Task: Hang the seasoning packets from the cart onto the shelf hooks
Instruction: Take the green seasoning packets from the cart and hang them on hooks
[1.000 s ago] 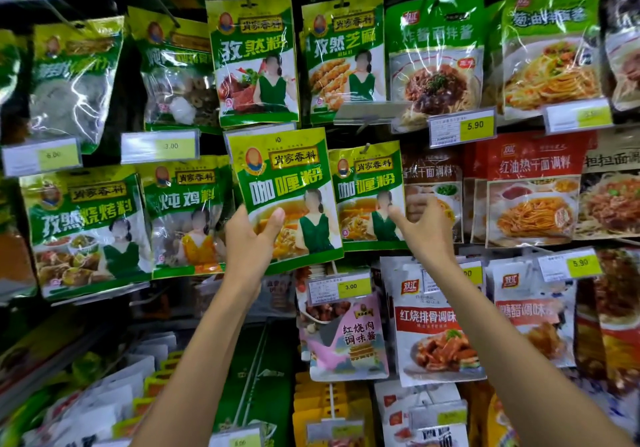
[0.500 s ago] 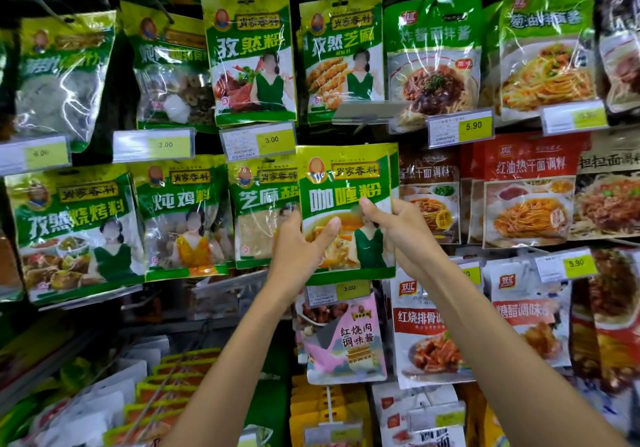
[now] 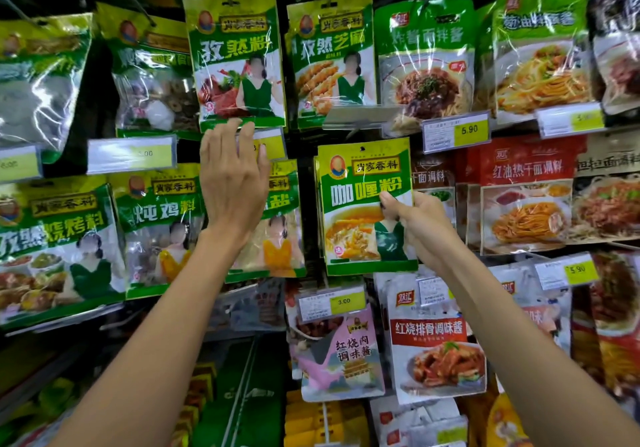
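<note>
- We see the right hand (image 3: 422,228) pinching the curry packet (image 3: 360,204) at its right edge, about mid-height. The thumb is on the front face; the other fingers are curled behind it, out of sight.
- Packet look: yellow band on top with a round portrait logo, then a green field with large white characters. Below that are a dish of yellow curry and a figure in a green dress, with a green strip along the bottom. It is glossy, flat and upright.
- Position: middle row of the shelf, just right of the dark upright post (image 3: 304,141) and just above the 3.00 price tag (image 3: 332,303). It overlaps the brown noodle-sauce packet (image 3: 433,176) on its right.
- A small punch hole (image 3: 362,148) sits at top centre. We cannot tell whether a hook passes through it.
- A sliver of a like packet shows behind its left edge; how many hang there is hidden.
- The left hand (image 3: 232,183) is apart from the curry packet, raised with its back toward us. Its fingers are straight and close together, holding nothing.
- It covers most of a yellow price tag (image 3: 273,145) and the left part of the sesame packet (image 3: 280,225). Its fingertips reach the lower edge of the cumin packet (image 3: 239,58). We cannot tell whether it touches any of these.
- Both bare forearms are cut off at the bottom of the frame.
</note>
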The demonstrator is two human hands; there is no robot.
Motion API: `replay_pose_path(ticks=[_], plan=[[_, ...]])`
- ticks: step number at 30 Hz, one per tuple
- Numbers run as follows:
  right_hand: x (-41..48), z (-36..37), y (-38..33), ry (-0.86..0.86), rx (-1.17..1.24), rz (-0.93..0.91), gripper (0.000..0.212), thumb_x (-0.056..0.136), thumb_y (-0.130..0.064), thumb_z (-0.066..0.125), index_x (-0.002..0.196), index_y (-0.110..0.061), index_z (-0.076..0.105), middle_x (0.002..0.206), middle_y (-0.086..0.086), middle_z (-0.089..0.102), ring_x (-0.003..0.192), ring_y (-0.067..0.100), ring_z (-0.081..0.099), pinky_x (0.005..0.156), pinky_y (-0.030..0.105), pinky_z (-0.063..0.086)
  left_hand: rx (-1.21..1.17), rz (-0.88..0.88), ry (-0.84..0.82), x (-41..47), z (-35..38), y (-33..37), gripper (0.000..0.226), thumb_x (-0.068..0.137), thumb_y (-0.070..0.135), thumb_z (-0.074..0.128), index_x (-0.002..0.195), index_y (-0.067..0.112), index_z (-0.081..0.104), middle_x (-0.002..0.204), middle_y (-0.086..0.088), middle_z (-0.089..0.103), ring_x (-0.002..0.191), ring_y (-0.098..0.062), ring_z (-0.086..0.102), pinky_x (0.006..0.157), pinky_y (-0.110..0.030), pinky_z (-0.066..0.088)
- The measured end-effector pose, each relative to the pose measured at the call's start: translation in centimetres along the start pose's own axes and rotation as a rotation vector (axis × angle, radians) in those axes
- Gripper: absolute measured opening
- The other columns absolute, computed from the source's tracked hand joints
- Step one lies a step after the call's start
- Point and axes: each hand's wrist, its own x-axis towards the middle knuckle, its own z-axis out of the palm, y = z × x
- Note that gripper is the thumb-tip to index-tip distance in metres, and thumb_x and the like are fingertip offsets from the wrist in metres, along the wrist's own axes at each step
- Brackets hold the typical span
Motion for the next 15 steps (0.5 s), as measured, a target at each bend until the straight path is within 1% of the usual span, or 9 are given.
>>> replay_pose_path(ticks=[2,3,5,6,8,10,12,14,15], plan=[[0.4,0.1,0.0,-0.006,0.008,0.024,0.026,0.089,-0.028,0.068,0.076,-0.006,0.062,0.087,0.019,0.064,0.088,0.029,0.062,0.098,0.051,0.047,0.004,0.003,0.013,-0.2,0.3,0.0,0.037,0.101,0.022,0.039,0.124,-0.004,0.053,0.123,-0.024,0.056,0.116,-0.04,0.051,0.106,-0.047,0.035],[0.5,0.2,0.0,-0.005,0.006,0.036,0.026,0.089,-0.028,0.068,0.075,-0.006,0.063,0.091,0.023,0.064,0.092,0.032,0.063,0.1,0.054,0.046,0.007,0.0,0.016,-0.2,0.4,0.0,0.037,0.1,0.021,0.039,0.124,-0.004,0.053,0.123,-0.024,0.056,0.116,-0.04,0.051,0.106,-0.048,0.035],[0.8,0.3,0.0,0.007,-0.002,0.059,0.029,0.088,-0.028,0.069,0.068,-0.009,0.062,0.095,0.029,0.066,0.099,0.038,0.064,0.1,0.057,0.045,0.011,-0.003,0.02,-0.1,0.6,0.0,0.038,0.1,0.022,0.04,0.124,-0.005,0.052,0.123,-0.024,0.056,0.116,-0.04,0.051,0.106,-0.048,0.035],[0.8,0.3,0.1,0.012,-0.005,0.069,0.03,0.088,-0.028,0.069,0.064,-0.01,0.062,0.093,0.028,0.067,0.099,0.039,0.064,0.099,0.058,0.045,0.01,-0.005,0.017,0.0,0.6,0.0,0.038,0.1,0.022,0.04,0.124,-0.005,0.052,0.123,-0.024,0.056,0.116,-0.04,0.051,0.107,-0.048,0.035],[1.0,0.4,0.1,0.01,-0.012,0.088,0.032,0.088,-0.027,0.069,0.062,-0.011,0.062,0.085,0.022,0.064,0.091,0.034,0.063,0.099,0.059,0.045,0.013,-0.005,0.022,0.0,0.7,0.0,0.038,0.1,0.022,0.04,0.123,-0.005,0.053,0.122,-0.024,0.056,0.115,-0.04,0.052,0.107,-0.048,0.035],[1.2,0.4,0.1,0.003,-0.024,0.095,0.029,0.088,-0.027,0.068,0.069,-0.007,0.061,0.086,0.018,0.061,0.089,0.031,0.059,0.101,0.059,0.043,0.018,0.002,0.037,0.0,0.8,0.0,0.038,0.1,0.022,0.04,0.122,-0.005,0.053,0.121,-0.024,0.056,0.114,-0.04,0.052,0.107,-0.048,0.035],[1.5,0.5,0.2,0.008,-0.048,0.096,0.028,0.089,-0.026,0.068,0.075,-0.003,0.061,0.087,0.02,0.061,0.092,0.031,0.059,0.103,0.059,0.041,0.022,0.008,0.054,-0.1,1.0,-0.1,0.037,0.099,0.022,0.04,0.122,-0.004,0.053,0.12,-0.023,0.057,0.114,-0.039,0.052,0.106,-0.048,0.035],[1.8,0.7,0.3,0.039,-0.1,0.093,0.035,0.09,-0.026,0.067,0.08,0.007,0.06,0.091,0.029,0.062,0.089,0.028,0.058,0.102,0.058,0.042,0.027,0.01,0.072,-0.1,1.0,-0.1,0.036,0.099,0.022,0.041,0.121,-0.004,0.054,0.119,-0.023,0.057,0.112,-0.039,0.053,0.106,-0.048,0.036],[2.0,0.7,0.4,0.062,-0.13,0.079,0.041,0.091,-0.025,0.066,0.086,0.015,0.06,0.096,0.034,0.062,0.086,0.027,0.057,0.1,0.057,0.043,0.029,0.011,0.076,-0.2,1.1,-0.1,0.036,0.099,0.022,0.041,0.121,-0.004,0.054,0.118,-0.023,0.057,0.112,-0.039,0.053,0.106,-0.048,0.036]])
